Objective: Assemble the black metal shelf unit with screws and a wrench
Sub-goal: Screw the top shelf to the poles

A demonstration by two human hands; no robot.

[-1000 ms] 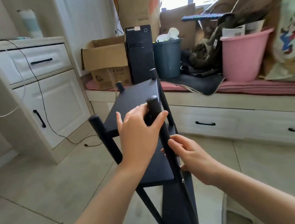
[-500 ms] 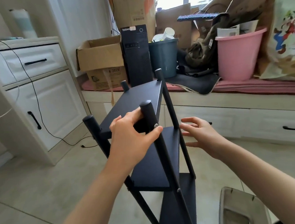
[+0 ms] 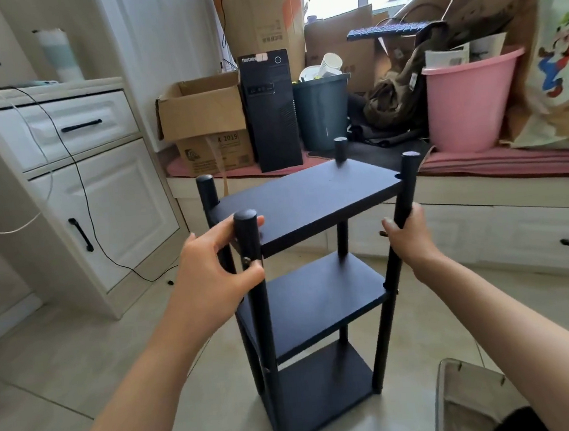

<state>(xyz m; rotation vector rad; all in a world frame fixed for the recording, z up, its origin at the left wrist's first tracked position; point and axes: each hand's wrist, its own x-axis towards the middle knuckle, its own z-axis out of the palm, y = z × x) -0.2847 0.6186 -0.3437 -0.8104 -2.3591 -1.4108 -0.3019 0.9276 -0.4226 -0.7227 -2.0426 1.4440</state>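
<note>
PC tower [image 3: 272,113]: top-front badge reads "ThinkCentre", end partly covered by a sticker | lower cardboard box [image 3: 217,154]: printed "2019", preceded by one unclear character | tall carton [image 3: 262,14]: printed label and barcode, illegible

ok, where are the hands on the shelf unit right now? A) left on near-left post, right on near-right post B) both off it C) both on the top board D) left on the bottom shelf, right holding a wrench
A: the left hand grips the near-left post and the right hand grips the near-right post of the shelf unit.
</note>
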